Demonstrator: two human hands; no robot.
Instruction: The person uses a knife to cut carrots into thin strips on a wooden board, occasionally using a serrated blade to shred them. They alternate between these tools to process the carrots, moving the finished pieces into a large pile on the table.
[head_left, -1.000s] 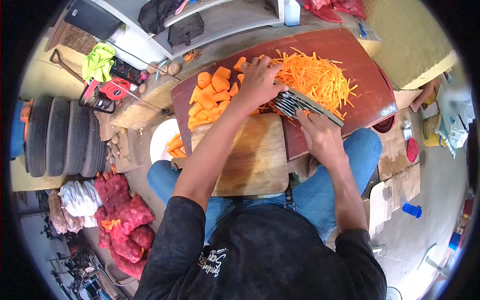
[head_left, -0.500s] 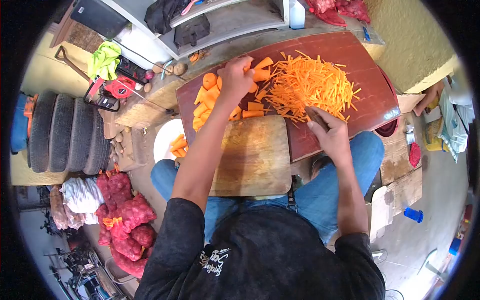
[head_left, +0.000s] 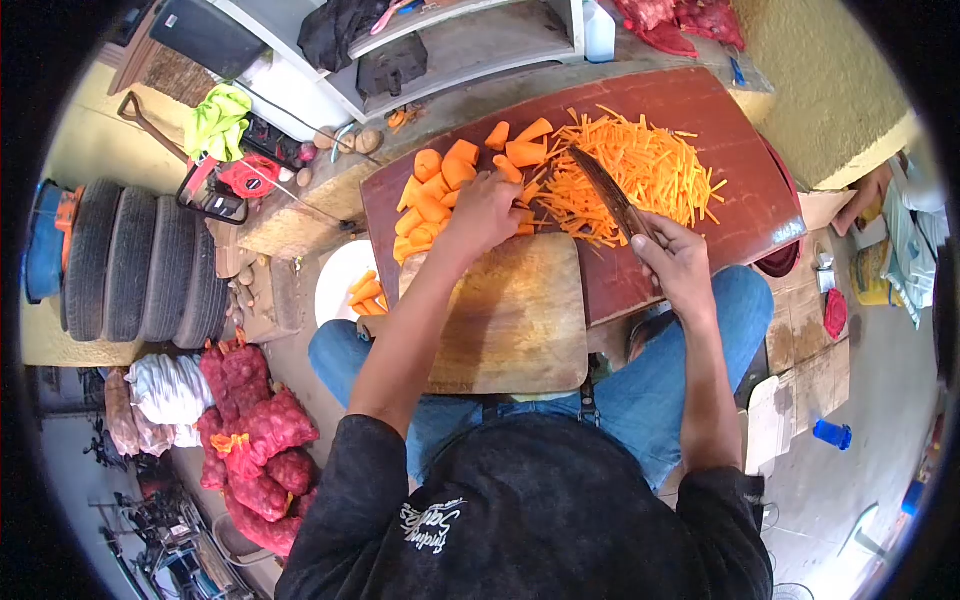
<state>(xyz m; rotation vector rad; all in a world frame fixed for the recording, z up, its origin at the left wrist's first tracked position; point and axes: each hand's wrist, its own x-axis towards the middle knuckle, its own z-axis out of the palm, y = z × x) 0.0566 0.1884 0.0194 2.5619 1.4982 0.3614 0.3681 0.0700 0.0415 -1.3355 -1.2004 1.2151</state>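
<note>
Cluttered workshop ground surrounds you: stacked tyres [head_left: 130, 268] lie to your left, red mesh sacks [head_left: 255, 440] sit below them near your left knee, and a shelf unit [head_left: 450, 45] stands beyond the work surface. You sit in blue jeans with a dark red table [head_left: 720, 120] in front of you and a pale wooden cutting board [head_left: 510, 320] lying across your lap, its far edge against the table's near edge.

Your left hand [head_left: 487, 208] rests palm down at the far end of the cutting board, fingers curled over the carrot chunks [head_left: 435, 195] heaped on the left part of the table. Whether the fingers have closed on a piece you cannot tell, since the back of the hand covers them.

Your right hand [head_left: 680, 262] is closed around the handle of a knife [head_left: 608, 195], whose blade points up and to the left, away from you. The blade lies over the near edge of the carrot strips [head_left: 640, 165], a loose pile of thin orange sticks spread over the middle and right of the table.

More carrot pieces [head_left: 362, 292] sit in a white bowl [head_left: 335, 285] down to the left of the cutting board, beside your left thigh. At the right edge another person's hand [head_left: 868, 195] shows near some packets.
</note>
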